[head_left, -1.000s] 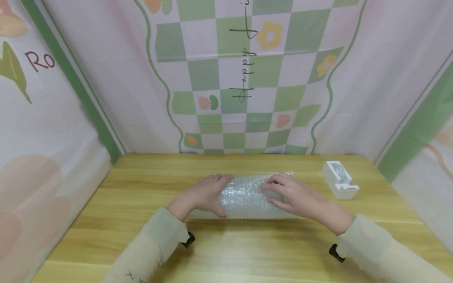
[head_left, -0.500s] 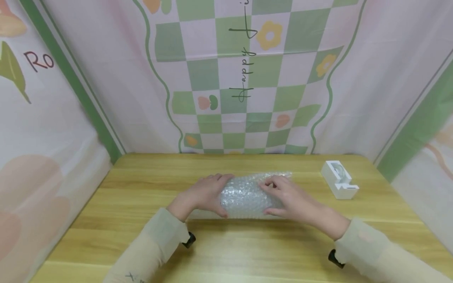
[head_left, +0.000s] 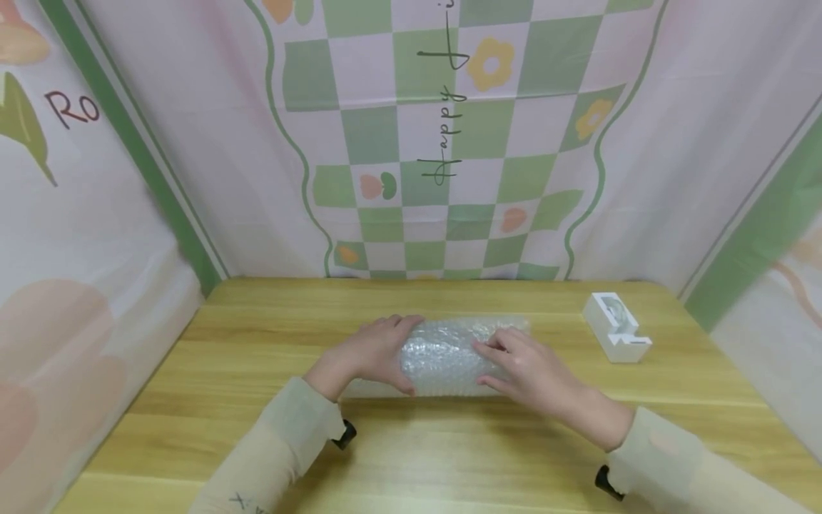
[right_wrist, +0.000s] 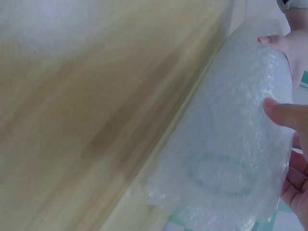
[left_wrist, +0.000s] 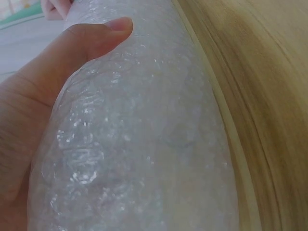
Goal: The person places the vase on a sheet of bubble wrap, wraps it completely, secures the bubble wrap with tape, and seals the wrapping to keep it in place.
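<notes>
Looking down through the head view, I find the bubble-wrapped roll (head_left: 443, 360) lying crosswise on the wooden tabletop (head_left: 449, 457), nearer the far edge than the bottom of the view. On my feed the left hand (head_left: 375, 357) grips its left part, thumb on the near side and fingers reaching over the far side, spread about as wide as the roll is thick. The right hand (head_left: 533, 371) holds the right part, thumb and forefinger parted with their tips on the wrap; the right wrist view shows other fingers bent at the far side. How hard it presses, I cannot tell. A length of wrap separates the two hands.

For room, I read a broad band of wood from the roll to the bottom of the view, and a narrower strip behind it, up to the far edge where the checked backdrop (head_left: 481, 128) hangs. Leftward, the tabletop runs well past the left hand to a slanting side edge. Rightward, the white tape dispenser (head_left: 610, 339) stands near the far right corner, inside both edges and apart from the wrap's end. Through that end, the right wrist view shows a faint greenish oval (right_wrist: 221, 175).
</notes>
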`<state>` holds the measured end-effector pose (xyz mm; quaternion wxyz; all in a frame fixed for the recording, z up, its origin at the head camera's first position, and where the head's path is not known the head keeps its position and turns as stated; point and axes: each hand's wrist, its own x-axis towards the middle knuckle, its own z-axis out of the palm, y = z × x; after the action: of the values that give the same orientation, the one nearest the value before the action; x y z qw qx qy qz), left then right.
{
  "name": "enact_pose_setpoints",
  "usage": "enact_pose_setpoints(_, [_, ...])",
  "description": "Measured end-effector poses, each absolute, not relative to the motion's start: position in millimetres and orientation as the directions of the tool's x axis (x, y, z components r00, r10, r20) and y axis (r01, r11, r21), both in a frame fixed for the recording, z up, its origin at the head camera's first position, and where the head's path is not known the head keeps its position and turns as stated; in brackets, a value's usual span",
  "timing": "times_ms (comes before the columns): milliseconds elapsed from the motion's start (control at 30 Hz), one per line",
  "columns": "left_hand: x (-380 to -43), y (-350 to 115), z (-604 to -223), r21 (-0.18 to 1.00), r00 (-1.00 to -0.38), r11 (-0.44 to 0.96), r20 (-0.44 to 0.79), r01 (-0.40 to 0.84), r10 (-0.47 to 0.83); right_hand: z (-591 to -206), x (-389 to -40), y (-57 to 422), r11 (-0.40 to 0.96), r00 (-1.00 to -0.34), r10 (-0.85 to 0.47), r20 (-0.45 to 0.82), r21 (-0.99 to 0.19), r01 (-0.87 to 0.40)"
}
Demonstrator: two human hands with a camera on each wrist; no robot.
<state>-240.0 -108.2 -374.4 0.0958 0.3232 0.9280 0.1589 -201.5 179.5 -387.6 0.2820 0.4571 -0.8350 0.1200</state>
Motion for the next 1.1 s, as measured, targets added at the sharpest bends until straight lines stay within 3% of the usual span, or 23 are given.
enact_pose_setpoints(233, [-238.0,-107.2,-373.4,0.35,-0.78,0.752,-0.086,0.559,0.62,-389.2,-197.2,176.3,0.53,-0.377,-0.676,0.633,0.062,-0.846])
enact_pose_setpoints(400, [-237.6,-106.7,-373.4,0.351,-0.777,0.752,-0.096,0.558,0.622,-386.9,-193.4,172.1,0.53,-0.384,-0.668,0.638,0.045,-0.847])
enact_pose_setpoints(467, [-238.5,-106.9,-373.9,0.355,-0.774,0.747,-0.095,0.562,0.626,-384.4,-191.5,170.8,0.549,-0.436,-0.659,0.612,-0.005,-0.836])
enact_pose_setpoints(600, [-242.4,-108.4,-374.6,0.371,-0.767,0.736,-0.093,0.565,0.635,-376.3,-188.4,169.4,0.626,-0.627,-0.612,0.482,-0.189,-0.757])
enact_pose_setpoints(700, [-245.1,-109.1,-374.2,0.382,-0.763,0.732,-0.098,0.564,0.638,-371.2,-188.4,168.7,0.691,-0.719,-0.583,0.379,-0.233,-0.684])
enact_pose_setpoints(967, [-249.9,-106.9,-374.7,0.405,-0.754,0.726,-0.12,0.557,0.645,-368.0,-202.7,166.9,0.704,-0.728,-0.638,0.252,-0.193,-0.684])
enact_pose_setpoints(1100, [-251.5,-105.7,-373.2,0.418,-0.753,0.724,-0.129,0.548,0.645,-361.0,-211.9,171.2,0.661,-0.725,-0.672,0.15,-0.32,-0.679])
